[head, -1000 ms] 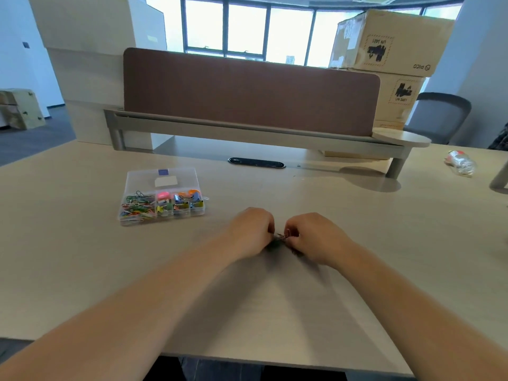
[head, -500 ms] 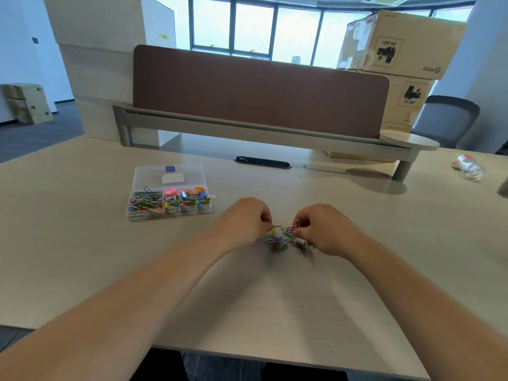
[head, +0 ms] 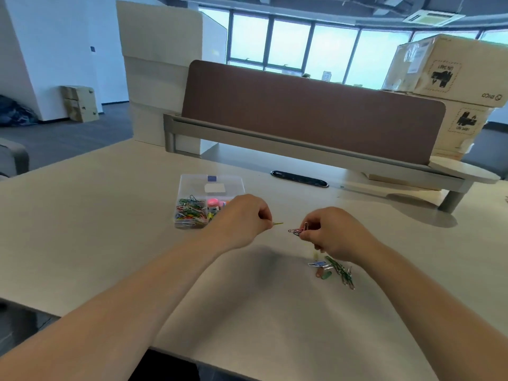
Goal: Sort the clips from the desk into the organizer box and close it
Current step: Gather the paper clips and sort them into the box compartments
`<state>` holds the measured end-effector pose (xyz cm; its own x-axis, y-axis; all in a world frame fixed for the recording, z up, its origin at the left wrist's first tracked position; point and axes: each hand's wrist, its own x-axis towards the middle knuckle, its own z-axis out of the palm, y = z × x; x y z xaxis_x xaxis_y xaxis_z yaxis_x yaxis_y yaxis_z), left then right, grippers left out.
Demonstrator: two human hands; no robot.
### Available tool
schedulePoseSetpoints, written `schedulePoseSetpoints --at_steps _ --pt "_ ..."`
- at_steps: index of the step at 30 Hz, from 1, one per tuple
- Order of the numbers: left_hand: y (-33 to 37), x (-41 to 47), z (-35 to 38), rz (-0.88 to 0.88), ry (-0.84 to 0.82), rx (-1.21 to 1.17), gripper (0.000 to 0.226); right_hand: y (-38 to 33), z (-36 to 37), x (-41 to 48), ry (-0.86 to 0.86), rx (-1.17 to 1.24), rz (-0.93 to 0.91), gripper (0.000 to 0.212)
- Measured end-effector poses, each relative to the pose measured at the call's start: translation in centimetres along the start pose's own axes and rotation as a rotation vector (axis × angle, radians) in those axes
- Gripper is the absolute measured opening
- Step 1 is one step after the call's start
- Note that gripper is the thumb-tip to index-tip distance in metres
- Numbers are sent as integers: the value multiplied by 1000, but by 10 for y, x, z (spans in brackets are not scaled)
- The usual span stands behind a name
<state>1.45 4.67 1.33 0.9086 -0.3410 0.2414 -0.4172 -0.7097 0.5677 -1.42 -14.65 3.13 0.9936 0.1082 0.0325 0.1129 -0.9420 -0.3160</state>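
Observation:
The clear plastic organizer box (head: 210, 185) stands open on the desk, with coloured paper clips and binder clips in its compartments; my left hand hides its right part. My left hand (head: 242, 218) pinches a yellow paper clip (head: 277, 223) just above the desk, right of the box. My right hand (head: 330, 233) pinches a small bunch of red and dark paper clips (head: 297, 230). A loose pile of paper clips (head: 334, 269) lies on the desk under my right wrist.
A brown divider panel (head: 310, 111) on a grey rail crosses the desk behind the box. A black cable slot (head: 299, 178) sits in front of it. Cardboard boxes (head: 450, 75) are stacked at the far right. The desk's front edge (head: 247, 364) is near.
Both hands have risen off the pile and drawn apart, each with clips pinched. The pile now lies uncovered under my right wrist. The camera has shifted left.

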Motion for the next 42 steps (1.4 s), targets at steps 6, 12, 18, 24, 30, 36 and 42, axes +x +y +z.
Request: schedulePoseSetpoints --at_steps 6,12,18,24,30,36,42 --pt "-44 1 -43 -107 71 58 9 -48 14 42 -25 13 -85 12" --pt "-85 5 -81 -180 89 142 9 -90 26 82 -40 21 -174 9" --pt "-115 12 -94 -195 81 153 9 -112 40 113 -54 16 -229 10" --pt "-132 11 -85 -198 -46 214 8 -121 52 128 -60 10 -237 10" --pt "-138 10 -77 -178 -83 295 9 -126 60 130 -57 -1 -255 9" --pt "-142 11 -72 -134 -68 337 12 -135 60 130 -63 -15 -274 10" --pt "-143 10 -74 -122 -38 280 13 -142 58 129 -73 -41 -275 10"
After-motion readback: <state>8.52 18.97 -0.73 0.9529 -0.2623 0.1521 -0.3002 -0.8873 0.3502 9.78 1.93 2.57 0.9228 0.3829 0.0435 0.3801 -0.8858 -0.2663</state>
